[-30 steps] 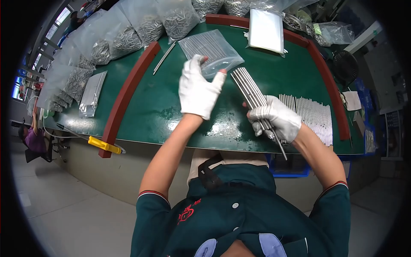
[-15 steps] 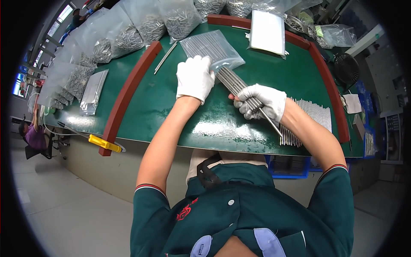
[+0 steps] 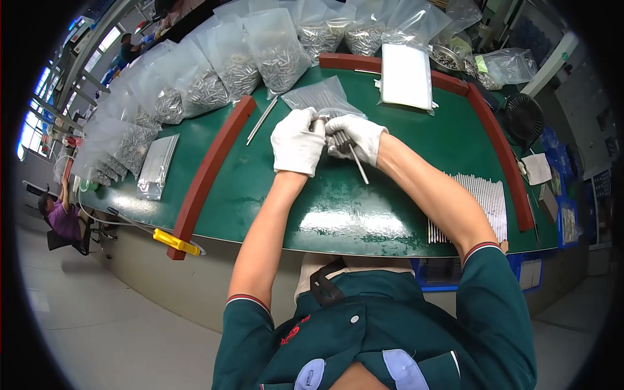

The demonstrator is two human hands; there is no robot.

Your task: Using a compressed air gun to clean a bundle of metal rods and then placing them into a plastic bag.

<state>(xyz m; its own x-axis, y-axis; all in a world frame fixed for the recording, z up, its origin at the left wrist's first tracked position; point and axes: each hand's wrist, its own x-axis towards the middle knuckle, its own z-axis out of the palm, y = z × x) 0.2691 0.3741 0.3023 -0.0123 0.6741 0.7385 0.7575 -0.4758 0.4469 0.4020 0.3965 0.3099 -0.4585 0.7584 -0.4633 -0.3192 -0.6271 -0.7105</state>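
Observation:
Both my hands wear white gloves and meet near the middle of the green table. My right hand (image 3: 361, 135) is closed round a bundle of thin metal rods (image 3: 351, 148), one of which sticks out farther toward me than the others. The far ends of the bundle are hidden by my fingers at the mouth of a clear plastic bag (image 3: 323, 93), which lies flat with rods inside. At the bag's near edge my left hand (image 3: 297, 142) pinches the plastic, its fingertips partly hidden. Near my right forearm lies a row of loose metal rods (image 3: 469, 198).
Dark red bars (image 3: 211, 175) frame the work area. Two loose rods (image 3: 262, 121) lie left of the bag, and a stack of white bags (image 3: 406, 75) lies at the back. Filled bags of metal parts (image 3: 276, 55) line the far edge. A yellow-handled tool (image 3: 175, 242) hangs at the front left.
My right hand has moved away from me and leftward with the rods, up against my left hand at the bag's mouth. The whole view has shifted slightly.

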